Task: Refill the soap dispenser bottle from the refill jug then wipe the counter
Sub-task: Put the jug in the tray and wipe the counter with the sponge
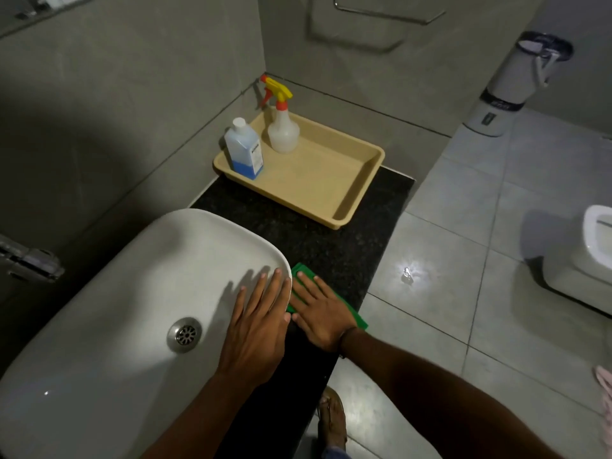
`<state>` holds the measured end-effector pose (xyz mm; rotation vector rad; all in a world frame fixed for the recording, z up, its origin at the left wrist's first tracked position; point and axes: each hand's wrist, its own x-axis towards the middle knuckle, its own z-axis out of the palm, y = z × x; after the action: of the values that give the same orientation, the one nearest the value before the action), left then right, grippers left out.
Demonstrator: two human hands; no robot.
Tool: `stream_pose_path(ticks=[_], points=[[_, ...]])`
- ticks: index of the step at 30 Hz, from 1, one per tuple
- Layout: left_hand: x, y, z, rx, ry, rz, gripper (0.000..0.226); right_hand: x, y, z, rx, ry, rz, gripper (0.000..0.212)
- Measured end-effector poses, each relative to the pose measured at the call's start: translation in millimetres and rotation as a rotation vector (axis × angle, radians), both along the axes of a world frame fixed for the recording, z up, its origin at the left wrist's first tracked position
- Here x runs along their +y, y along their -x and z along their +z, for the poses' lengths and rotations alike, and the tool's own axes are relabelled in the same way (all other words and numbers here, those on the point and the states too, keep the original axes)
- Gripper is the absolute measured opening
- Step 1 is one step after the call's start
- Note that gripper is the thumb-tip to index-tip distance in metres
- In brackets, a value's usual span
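A green cloth (356, 318) lies on the black granite counter (331, 246) beside the basin. My right hand (319, 314) presses flat on the cloth, fingers spread. My left hand (260, 326) rests flat on the right rim of the white basin (132, 276), holding nothing. At the far end of the counter a beige tray (347, 180) holds a clear refill jug (243, 149) with blue liquid in its lower part and a white cap, and a clear spray bottle (283, 127) with a yellow and red trigger head.
Grey tiled walls close the counter on the left and back. A metal tap (29, 260) juts from the left wall. The counter's right edge drops to a tiled floor, where a white toilet (586, 260) and a bin (516, 84) stand. My sandalled foot (332, 419) is below the counter edge.
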<state>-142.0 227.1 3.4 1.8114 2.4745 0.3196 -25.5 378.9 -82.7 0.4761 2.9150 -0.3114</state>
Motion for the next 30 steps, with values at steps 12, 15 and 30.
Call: stream_pose_path(ticks=[12, 15, 30], points=[[-101, -10, 0, -0.033, 0.105, -0.085, 0.063, -55, -48, 5, -0.025, -0.005, -0.083, 0.060], [-127, -9, 0, -0.060, 0.104, -0.084, 0.063, -87, -28, 5, -0.029, -0.029, -0.169, 0.062], [-198, 3, 6, -0.181, 0.149, -0.099, 0.055, -183, -73, -4, 0.005, 0.025, 0.029, 0.062]])
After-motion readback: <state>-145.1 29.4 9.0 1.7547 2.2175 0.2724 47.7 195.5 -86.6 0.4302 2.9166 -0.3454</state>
